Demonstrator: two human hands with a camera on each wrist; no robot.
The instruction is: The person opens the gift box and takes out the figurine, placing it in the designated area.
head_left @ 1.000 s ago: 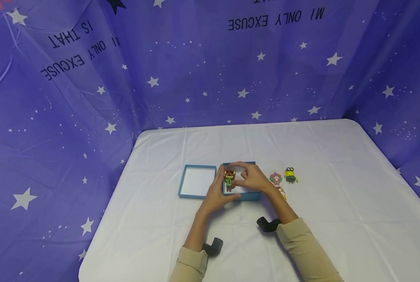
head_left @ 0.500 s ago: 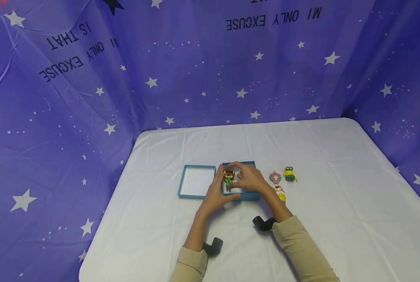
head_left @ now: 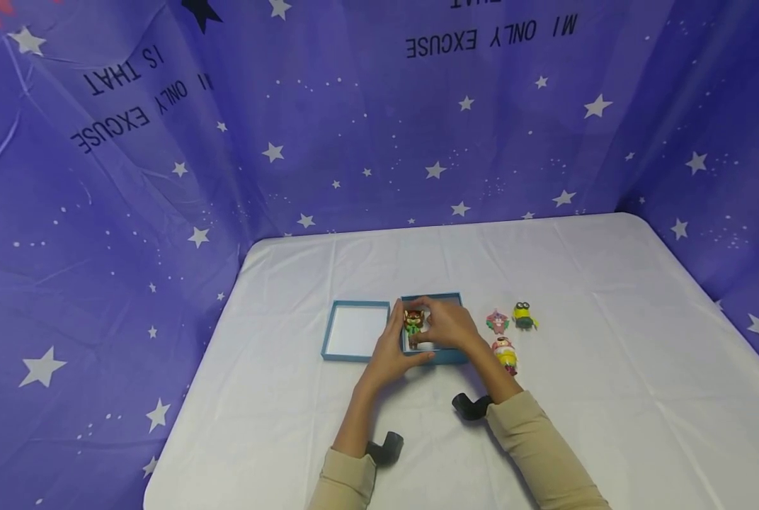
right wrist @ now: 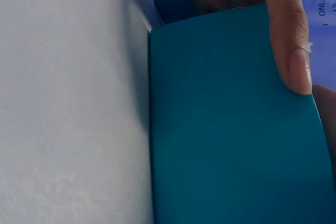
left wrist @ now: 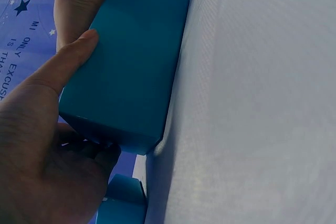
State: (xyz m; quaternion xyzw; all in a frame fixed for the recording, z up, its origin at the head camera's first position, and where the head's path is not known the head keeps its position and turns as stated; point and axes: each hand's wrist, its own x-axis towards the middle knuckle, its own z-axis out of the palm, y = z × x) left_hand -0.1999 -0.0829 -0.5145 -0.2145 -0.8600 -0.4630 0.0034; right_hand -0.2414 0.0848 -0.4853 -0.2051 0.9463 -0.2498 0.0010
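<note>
A blue box (head_left: pixel 446 358) with a white inside stands on the table. My left hand (head_left: pixel 392 354) grips its left end, thumb on the front edge and fingers along the side; in the left wrist view the thumb (left wrist: pixel 79 51) lies at the box's rim. Inside the box, at its left, a fox figurine (head_left: pixel 414 322) in a green shirt lies face up, head away from me. My right hand (head_left: pixel 449 324) reaches into the box and holds the figurine, index finger at its head and thumb by its legs. In the right wrist view the box wall hides the figurine.
The shallow blue lid (head_left: pixel 323 340) lies left of the box, open side up. Right of the box are a pink starfish figurine (head_left: pixel 498 321), a yellow minion figurine (head_left: pixel 524 316) and a pink-and-yellow figurine (head_left: pixel 505 355) beside my right forearm. A white cloth (head_left: pixel 583 283) covers the table.
My right hand has shifted slightly left, its fingers closing around the fox figurine. The right forearm has moved left, uncovering the pink-and-yellow figurine. The left hand stays on the box.
</note>
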